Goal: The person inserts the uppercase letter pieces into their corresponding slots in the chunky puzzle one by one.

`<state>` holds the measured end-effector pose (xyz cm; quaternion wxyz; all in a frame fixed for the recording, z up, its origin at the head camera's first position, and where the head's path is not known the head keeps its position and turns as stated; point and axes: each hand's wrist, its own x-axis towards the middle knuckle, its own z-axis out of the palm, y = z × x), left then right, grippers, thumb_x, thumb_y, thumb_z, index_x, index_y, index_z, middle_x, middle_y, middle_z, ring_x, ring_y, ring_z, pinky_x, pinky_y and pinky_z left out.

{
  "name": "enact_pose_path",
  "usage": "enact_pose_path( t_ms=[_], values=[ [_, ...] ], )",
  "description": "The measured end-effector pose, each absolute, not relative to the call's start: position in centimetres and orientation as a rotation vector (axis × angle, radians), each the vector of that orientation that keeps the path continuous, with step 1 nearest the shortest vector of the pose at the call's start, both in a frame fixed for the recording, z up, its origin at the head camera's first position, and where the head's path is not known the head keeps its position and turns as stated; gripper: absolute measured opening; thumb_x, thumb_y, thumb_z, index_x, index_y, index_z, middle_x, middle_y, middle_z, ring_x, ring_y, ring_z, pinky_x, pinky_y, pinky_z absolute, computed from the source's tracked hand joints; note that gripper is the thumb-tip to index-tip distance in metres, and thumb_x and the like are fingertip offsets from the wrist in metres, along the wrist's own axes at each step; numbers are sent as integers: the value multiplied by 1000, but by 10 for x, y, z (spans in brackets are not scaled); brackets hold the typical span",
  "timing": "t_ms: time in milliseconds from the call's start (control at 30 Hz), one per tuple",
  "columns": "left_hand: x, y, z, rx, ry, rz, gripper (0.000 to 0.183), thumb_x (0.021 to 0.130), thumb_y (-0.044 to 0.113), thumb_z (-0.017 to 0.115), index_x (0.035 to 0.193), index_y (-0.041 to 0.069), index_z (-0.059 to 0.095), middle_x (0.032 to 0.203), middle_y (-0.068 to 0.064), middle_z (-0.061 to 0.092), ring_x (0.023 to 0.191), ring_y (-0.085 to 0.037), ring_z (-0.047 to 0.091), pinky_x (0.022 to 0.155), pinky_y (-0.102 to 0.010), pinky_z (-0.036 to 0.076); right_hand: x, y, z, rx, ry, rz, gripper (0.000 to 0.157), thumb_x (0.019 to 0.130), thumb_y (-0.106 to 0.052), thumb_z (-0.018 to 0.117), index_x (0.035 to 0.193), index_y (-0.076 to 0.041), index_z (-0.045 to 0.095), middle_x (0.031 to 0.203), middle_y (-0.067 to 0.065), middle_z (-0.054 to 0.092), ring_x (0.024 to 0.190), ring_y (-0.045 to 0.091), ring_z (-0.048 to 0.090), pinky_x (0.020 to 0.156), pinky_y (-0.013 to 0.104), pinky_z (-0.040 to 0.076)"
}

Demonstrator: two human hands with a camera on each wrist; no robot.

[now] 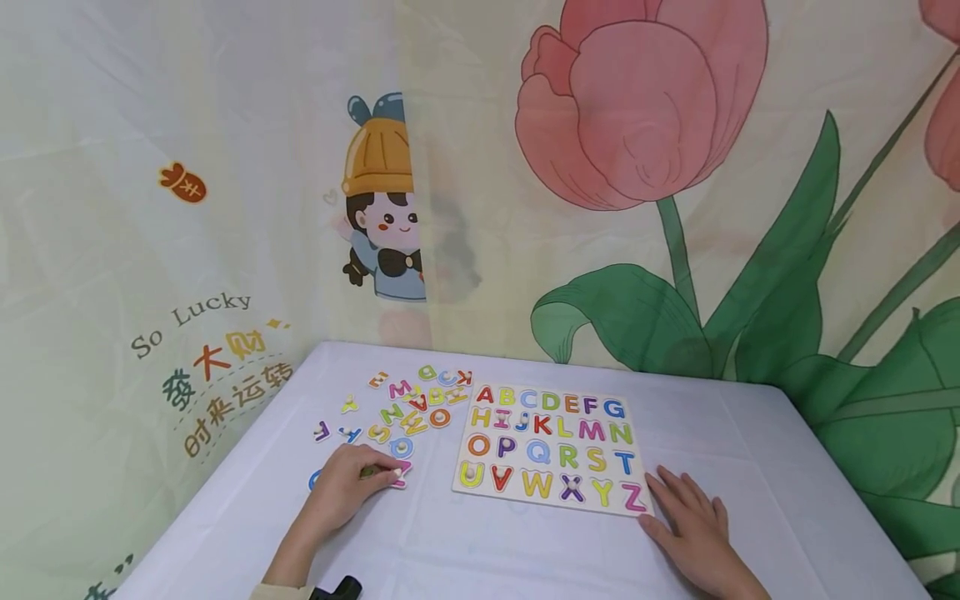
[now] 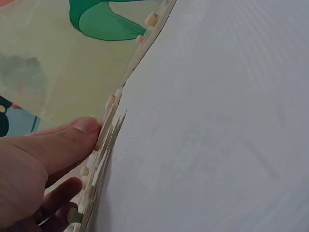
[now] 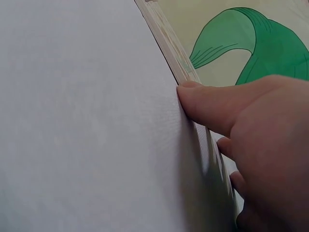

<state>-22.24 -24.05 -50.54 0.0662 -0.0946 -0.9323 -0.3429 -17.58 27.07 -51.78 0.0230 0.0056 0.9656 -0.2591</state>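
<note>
On the white-covered bench (image 1: 480,550), the left hand (image 1: 343,485) pinches a pink letter piece (image 1: 406,472) between thumb and finger, low over the cloth; the fingers partly cover it, so which letter it is cannot be told. The right hand (image 1: 692,525) holds nothing, its fingers loosely spread along the near right corner of the alphabet board (image 1: 521,454), the thumb touching the edge just beside the Z. The board lies flat between the two hands, a tray of letter-shaped places running A to Z in four rows. Knobs stand up from the U (image 1: 471,477), the V (image 1: 501,478) and the X (image 1: 572,488) in the row closest to the hands, so those places hold pieces; for several others, it is too small to tell whether a piece sits in the place. Beyond the left hand, loose letters lie scattered and partly overlapping, outside the board: a blue Q (image 1: 401,448) just past the fingers, a purple F (image 1: 322,431) and a yellow Y (image 1: 349,404) farther out, and a red K (image 1: 465,377) near the board's far left corner. A blue piece (image 1: 313,481) shows partly behind the left hand's outer side.
</note>
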Motion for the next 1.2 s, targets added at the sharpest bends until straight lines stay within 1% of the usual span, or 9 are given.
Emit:
enact_pose_path(
  t_ms=[100,200,433,500,633,833,967,1067,1200],
  values=[
    [-221,-236,-499,-282,-2774,-1025,21,89,26,88,100,43,82,100,26,73,109,-9,61,102,-44,44,-176,270,-518,15,2984,-804,84,98,-52,69,161,-3,42,171,28,21,154,58,0,111,84,-12],
    [-224,-225,-488,-283,-2734,-1014,20,88,27,89,100,41,83,100,25,74,109,-11,63,103,-44,46,-176,271,-518,19,2988,-798,85,98,-53,69,161,-3,42,171,28,21,154,58,0,111,84,-12],
    [-242,-180,-461,-332,-2673,-998,16,88,24,89,102,31,86,100,14,78,105,-19,68,98,-46,50,-176,271,-517,33,2974,-828,84,98,-51,70,161,-2,41,172,28,20,154,58,-1,111,83,-14],
    [-245,-163,-457,-359,-2669,-1010,16,88,23,89,103,29,86,101,13,78,105,-19,69,97,-46,51,-176,271,-517,35,2971,-837,84,98,-51,70,161,-2,42,171,28,20,154,58,-2,112,83,-14],
    [-246,-128,-457,-424,-2684,-1059,13,90,25,87,103,29,85,99,16,76,103,-17,68,92,-42,51,-175,270,-517,26,2977,-840,83,98,-50,70,160,-2,42,171,28,21,154,58,-1,111,83,-14],
    [-245,-74,-462,-572,-2709,-1189,13,92,26,86,104,29,85,95,20,71,94,-11,65,85,-34,50,-174,271,-517,20,2981,-844,83,98,-51,70,160,-2,43,171,29,22,154,58,0,111,84,-13],
    [-245,-39,-467,-639,-2721,-1247,11,92,26,85,102,30,85,90,23,68,89,-2,63,85,-29,49,-174,271,-516,27,2981,-839,83,98,-50,70,160,-3,43,171,28,21,154,58,-1,111,84,-13],
    [-244,-16,-471,-664,-2728,-1283,10,93,26,85,102,31,85,89,25,67,88,2,60,86,-27,49,-174,271,-515,34,2975,-839,83,98,-50,70,160,-3,43,171,28,21,155,58,-1,111,83,-14],
    [-243,12,-478,-708,-2733,-1298,9,94,26,84,102,29,86,88,24,66,85,4,58,83,-23,48,-175,270,-514,47,2959,-839,84,98,-52,70,161,-4,43,172,28,21,155,57,-2,111,83,-15]
  ],
)
